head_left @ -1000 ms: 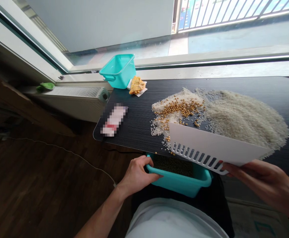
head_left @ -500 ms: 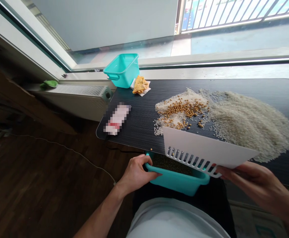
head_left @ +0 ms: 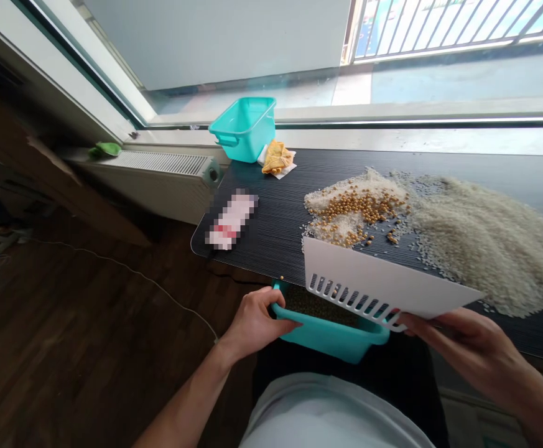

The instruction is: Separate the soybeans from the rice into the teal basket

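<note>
My left hand (head_left: 260, 320) grips the left end of a turquoise plastic bin (head_left: 331, 339), its thumb along the near rim. The bin sits at my lap below the table edge, and small dark grains (head_left: 320, 306) lie inside. In my right hand (head_left: 467, 339) is a white plastic panel (head_left: 383, 274) with a row of slots along its lower side. The panel is tilted over the table edge and hides part of the bin. Behind it lies a pile of white rice mixed with yellow-brown beans (head_left: 369, 202). A larger heap of rice (head_left: 495, 242) spreads to the right.
Another turquoise bin (head_left: 247, 127) stands at the table's back left corner, beside a folded yellow cloth (head_left: 278, 157) on white paper. A blurred-out pinkish object (head_left: 232, 221) lies at the left of the dark table (head_left: 275, 249). A radiator (head_left: 168, 171) and the window are behind.
The view has turned slightly left, so the table's contents appear shifted right. Both hands keep their holds on the bin and the panel, with the panel nearly unmoved.
</note>
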`<state>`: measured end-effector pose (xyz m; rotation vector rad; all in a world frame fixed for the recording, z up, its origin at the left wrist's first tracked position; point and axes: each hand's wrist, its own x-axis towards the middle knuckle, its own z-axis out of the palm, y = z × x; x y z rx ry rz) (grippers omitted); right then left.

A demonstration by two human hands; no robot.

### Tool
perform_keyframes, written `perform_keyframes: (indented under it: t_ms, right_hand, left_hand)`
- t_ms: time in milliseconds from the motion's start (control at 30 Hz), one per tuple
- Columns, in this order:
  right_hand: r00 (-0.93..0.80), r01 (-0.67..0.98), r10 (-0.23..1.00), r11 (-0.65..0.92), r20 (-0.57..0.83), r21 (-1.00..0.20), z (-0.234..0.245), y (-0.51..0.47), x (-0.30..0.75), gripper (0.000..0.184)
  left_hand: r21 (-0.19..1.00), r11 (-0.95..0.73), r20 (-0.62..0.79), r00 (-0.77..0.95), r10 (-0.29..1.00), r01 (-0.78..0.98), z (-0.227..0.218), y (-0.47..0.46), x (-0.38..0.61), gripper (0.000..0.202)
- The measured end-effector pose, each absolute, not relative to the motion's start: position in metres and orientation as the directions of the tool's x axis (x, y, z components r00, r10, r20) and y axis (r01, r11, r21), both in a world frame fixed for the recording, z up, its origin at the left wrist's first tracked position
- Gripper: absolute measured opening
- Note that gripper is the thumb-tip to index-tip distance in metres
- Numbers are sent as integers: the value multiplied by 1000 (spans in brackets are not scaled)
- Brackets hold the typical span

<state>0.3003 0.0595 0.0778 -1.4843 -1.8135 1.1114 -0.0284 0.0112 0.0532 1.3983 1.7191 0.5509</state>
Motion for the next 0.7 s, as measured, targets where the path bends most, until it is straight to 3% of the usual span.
perform_keyframes:
  t_ms: [133,267,467,700]
  right_hand:
    - [-145,540,989,47,-38,-840,80,70,291,65]
    - [-169,574,983,43,-66,-818,77,69,293,69]
    - [-282,531,957,94,-71,-842,84,64,272,55]
    - [-309,475,951,177,25,-862,73,88,224,37]
  left_hand:
    - [750,303,-331,-63,941,587,54,10,-34,31]
    - [747,290,-315,-66,947,598,54,10,-35,30]
    - [774,257,-287,-42,957,578,51,12,-37,32]
    - [729,345,-313,-160,936,592,60,7,-60,25]
